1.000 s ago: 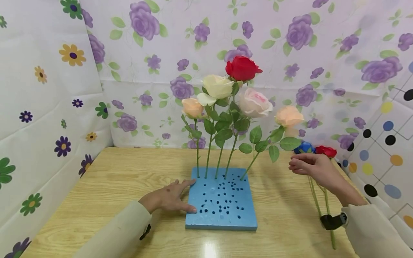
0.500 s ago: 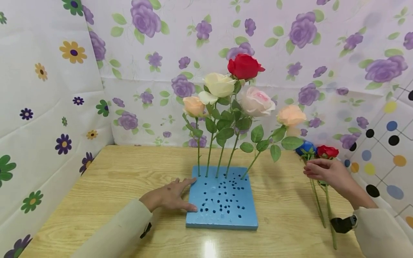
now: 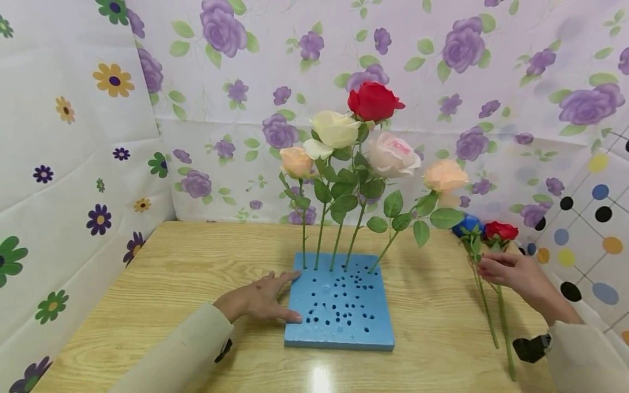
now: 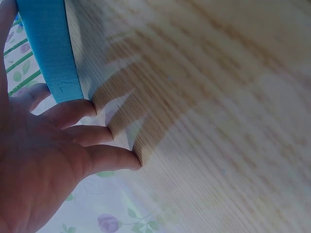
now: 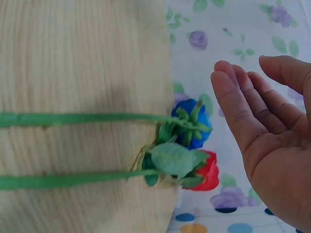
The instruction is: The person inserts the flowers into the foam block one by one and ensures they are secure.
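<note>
My left hand [image 3: 260, 297] rests at the left side of a blue foam block [image 3: 339, 341] pierced with many holes. Its thumb and index finger touch the block's edge; in the left wrist view the other fingers [image 4: 114, 158] spread down to the tabletop. Over on the right, my right hand [image 3: 518, 275] hovers by the stems of a blue rose [image 3: 468, 225] and a red rose [image 3: 502, 231], both lying on the table. A gap shows between its thumb and slightly bent fingers [image 5: 233, 99], with nothing held.
Several artificial roses stand in the block's back row: a peach rose [image 3: 296, 162], a cream rose [image 3: 336, 129], a tall red one, a pale pink rose [image 3: 393, 154], and another peach rose leaning right. Flower-patterned cloth [image 3: 221, 93] closes off the wooden table's [image 3: 216, 251] back.
My right hand has moved right and down, from beside the leaning peach rose to the lying stems. The left hand stays at the block. The camera view shifted slightly.
</note>
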The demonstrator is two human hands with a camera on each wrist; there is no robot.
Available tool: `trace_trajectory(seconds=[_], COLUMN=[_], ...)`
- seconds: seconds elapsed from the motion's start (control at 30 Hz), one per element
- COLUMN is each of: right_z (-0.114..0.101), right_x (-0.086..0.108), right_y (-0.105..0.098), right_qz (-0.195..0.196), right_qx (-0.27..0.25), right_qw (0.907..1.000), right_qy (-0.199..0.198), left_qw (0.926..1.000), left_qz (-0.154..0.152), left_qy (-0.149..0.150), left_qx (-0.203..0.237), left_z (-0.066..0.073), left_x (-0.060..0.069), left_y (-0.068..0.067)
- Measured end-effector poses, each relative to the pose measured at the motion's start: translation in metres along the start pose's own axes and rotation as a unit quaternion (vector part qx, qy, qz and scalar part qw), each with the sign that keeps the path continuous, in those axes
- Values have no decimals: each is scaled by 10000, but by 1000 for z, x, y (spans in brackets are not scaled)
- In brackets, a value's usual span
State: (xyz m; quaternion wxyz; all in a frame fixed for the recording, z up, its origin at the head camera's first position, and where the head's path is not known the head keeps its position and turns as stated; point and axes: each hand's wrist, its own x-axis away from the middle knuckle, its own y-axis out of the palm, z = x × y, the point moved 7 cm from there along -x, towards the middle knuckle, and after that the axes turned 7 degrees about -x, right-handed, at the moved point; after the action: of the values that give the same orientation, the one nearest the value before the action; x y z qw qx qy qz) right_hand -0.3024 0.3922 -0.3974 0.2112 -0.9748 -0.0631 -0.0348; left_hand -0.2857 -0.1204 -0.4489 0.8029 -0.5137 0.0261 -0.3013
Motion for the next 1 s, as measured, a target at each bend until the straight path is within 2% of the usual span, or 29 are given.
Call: trace_trajectory(seconds=[0.2, 0.4, 0.73, 0.9, 1.0], right_z=[20, 42, 91, 99, 98], right_x=[1, 4, 11, 12, 12], right_y=[-10, -21, -41, -38, -34], right_qz=[66, 169, 319, 336, 310], right_qx=[-133, 115, 195, 5, 104], right_qw=[9994, 9969, 9822, 9793, 9783], right_qy=[304, 760, 1843, 1994, 2044], left_qw=[10000, 10000, 9999, 10000, 10000], left_qz=[-14, -13, -26, -14, -7], left_qy=[-7, -39, -68, -24, -1], left_qx=[20, 68, 73, 65, 89], left_z=[0, 1, 2, 1, 1], left_x=[0, 0, 0, 0, 0], left_y=[0, 0, 0, 0, 0])
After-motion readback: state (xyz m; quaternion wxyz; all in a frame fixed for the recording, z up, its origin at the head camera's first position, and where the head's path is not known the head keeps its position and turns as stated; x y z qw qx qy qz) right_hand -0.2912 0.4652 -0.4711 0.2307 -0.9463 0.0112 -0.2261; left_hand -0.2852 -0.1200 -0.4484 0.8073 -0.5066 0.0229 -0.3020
